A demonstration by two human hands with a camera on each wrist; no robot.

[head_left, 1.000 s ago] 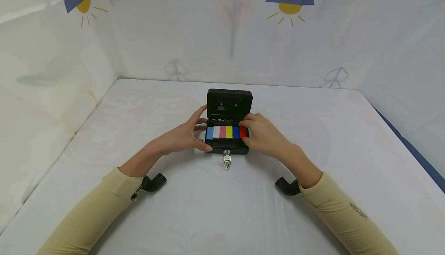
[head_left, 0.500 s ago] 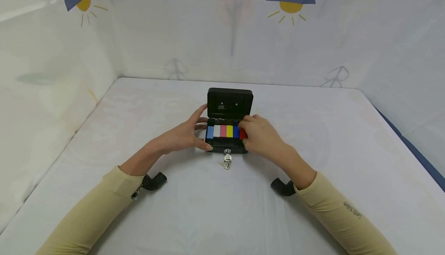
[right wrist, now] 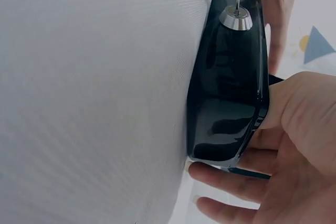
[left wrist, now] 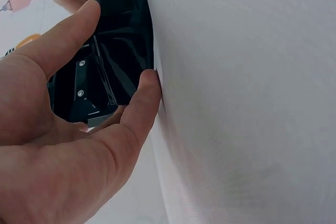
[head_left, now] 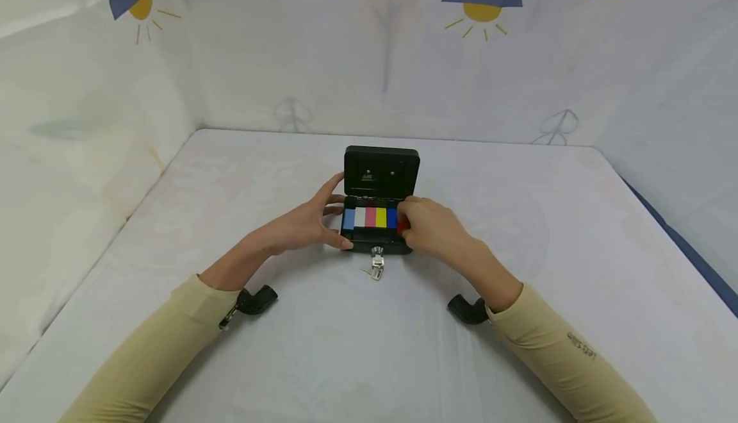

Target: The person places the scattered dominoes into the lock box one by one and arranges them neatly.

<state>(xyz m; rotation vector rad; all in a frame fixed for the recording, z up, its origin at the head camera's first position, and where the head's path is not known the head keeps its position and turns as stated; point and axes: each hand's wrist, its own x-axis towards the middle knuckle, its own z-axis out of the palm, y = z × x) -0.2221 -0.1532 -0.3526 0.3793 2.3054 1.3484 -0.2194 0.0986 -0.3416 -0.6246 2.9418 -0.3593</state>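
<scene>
A small black cash box [head_left: 377, 243] stands on the table with its lid [head_left: 382, 172] raised. Inside lies a row of coloured blocks: light blue, white, pink [head_left: 370, 217], yellow, blue and red. My left hand [head_left: 296, 225] grips the box's left end, thumb at the front corner and fingers along the side and back. My right hand [head_left: 435, 225] reaches over the right end, thumb and forefinger at the red block [head_left: 403, 223], mostly covered by the fingers. In the right wrist view its other fingers [right wrist: 226, 179] lie outside the box wall.
Keys [head_left: 376, 270] hang from the lock [right wrist: 236, 19] at the box's front. A white cloth covers the table [head_left: 369, 346], and a patterned white curtain [head_left: 323, 51] closes off the back and sides.
My right hand has shifted slightly left and curled its fingers in over the red block, hiding more of it. My left hand stays in place on the box.
</scene>
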